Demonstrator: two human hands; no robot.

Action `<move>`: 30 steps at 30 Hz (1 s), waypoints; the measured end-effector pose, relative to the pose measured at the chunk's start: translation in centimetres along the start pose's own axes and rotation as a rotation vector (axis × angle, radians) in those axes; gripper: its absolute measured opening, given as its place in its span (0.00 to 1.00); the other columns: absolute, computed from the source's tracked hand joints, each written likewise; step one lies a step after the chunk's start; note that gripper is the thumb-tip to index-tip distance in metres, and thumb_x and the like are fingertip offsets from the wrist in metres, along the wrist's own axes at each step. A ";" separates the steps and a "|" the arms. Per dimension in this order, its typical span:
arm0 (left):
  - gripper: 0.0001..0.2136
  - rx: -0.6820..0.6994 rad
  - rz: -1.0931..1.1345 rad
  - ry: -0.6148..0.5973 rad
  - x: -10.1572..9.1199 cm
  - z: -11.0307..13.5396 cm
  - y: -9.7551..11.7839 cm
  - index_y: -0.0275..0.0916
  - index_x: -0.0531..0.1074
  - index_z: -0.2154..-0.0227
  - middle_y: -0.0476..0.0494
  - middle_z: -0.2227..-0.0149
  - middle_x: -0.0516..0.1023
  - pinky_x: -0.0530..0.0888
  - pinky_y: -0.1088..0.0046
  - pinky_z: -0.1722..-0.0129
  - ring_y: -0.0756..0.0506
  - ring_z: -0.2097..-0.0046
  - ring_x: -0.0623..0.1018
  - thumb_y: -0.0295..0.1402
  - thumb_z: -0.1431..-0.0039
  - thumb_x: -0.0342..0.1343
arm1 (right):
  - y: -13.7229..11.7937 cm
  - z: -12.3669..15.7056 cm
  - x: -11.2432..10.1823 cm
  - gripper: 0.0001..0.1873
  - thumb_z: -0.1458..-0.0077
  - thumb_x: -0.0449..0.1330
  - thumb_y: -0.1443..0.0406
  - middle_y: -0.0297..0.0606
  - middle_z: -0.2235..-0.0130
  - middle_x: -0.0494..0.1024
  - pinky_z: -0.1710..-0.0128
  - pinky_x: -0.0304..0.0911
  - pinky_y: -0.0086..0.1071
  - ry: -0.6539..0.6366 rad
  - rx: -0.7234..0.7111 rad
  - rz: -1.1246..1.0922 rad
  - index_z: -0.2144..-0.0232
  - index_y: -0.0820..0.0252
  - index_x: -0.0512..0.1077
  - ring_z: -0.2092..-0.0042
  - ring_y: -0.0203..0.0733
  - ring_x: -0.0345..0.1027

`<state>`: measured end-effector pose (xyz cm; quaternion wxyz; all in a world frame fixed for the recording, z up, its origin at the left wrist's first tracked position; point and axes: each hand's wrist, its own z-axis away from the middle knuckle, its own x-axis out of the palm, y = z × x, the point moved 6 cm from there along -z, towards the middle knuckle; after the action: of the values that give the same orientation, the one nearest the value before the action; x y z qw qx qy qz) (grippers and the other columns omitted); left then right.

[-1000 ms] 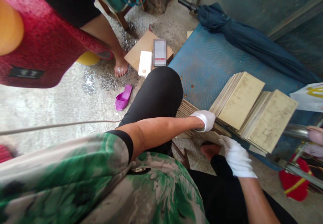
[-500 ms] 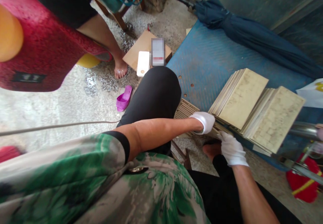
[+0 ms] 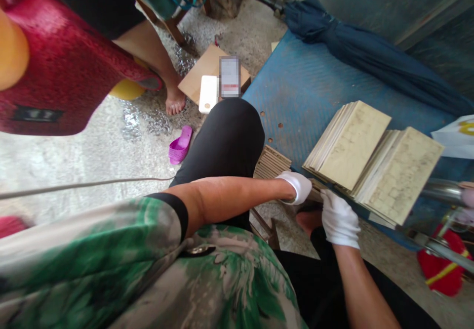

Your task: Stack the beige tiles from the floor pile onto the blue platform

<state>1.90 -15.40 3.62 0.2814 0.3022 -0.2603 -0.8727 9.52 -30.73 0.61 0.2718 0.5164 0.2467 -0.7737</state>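
Both my hands wear white gloves. My left hand (image 3: pixel 298 186) curls over the near end of a low stack of ribbed tiles (image 3: pixel 271 163) at the edge of the blue platform (image 3: pixel 299 97). My right hand (image 3: pixel 338 219) meets it from the right, fingers closed on the same stack's front edge under two leaning stacks of cream tiles (image 3: pixel 351 143). Which tile each hand grips is hidden by the gloves. My black-clad knee (image 3: pixel 225 141) rises just left of the tiles.
A folded dark blue umbrella (image 3: pixel 363 55) lies along the platform's far side. Another person's bare leg (image 3: pixel 163 72) stands at the upper left by a cardboard sheet (image 3: pixel 202 69). A purple sandal (image 3: pixel 180 144) lies on the concrete floor. A red cloth (image 3: pixel 440 269) is at the right.
My right hand has slid up and left until it meets the left hand at the tile stack's edge. The view has shifted slightly; the left hand has barely moved.
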 end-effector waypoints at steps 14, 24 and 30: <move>0.19 -0.077 0.221 0.193 -1.6 -0.3 -0.6 0.26 0.74 0.49 0.28 0.50 0.78 0.75 0.67 0.52 0.37 0.49 0.78 0.36 0.36 0.51 | -1.4 -2.6 -6.8 0.29 0.41 0.48 0.53 0.58 0.54 0.76 0.54 0.61 0.44 0.181 0.470 -0.178 0.49 0.70 0.71 0.53 0.58 0.69; 0.22 -0.141 0.444 0.354 -2.0 -0.6 -1.5 0.33 0.65 0.42 0.34 0.47 0.76 0.75 0.68 0.52 0.39 0.47 0.78 0.38 0.36 0.50 | 1.3 -2.9 -3.5 0.25 0.43 0.48 0.52 0.52 0.59 0.76 0.59 0.59 0.40 0.080 0.545 -0.295 0.57 0.65 0.72 0.59 0.50 0.64; 0.21 -0.135 0.450 0.324 -2.0 -0.7 -1.3 0.33 0.66 0.43 0.35 0.47 0.77 0.74 0.71 0.52 0.40 0.47 0.78 0.39 0.36 0.51 | 2.0 -3.5 -2.3 0.23 0.43 0.48 0.50 0.46 0.67 0.75 0.62 0.61 0.39 0.116 0.480 -0.280 0.63 0.62 0.73 0.64 0.49 0.64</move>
<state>3.29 -13.42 3.09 0.5256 0.3529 -0.2139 -0.7440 13.97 -29.52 1.36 0.0178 0.5705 0.1406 -0.8090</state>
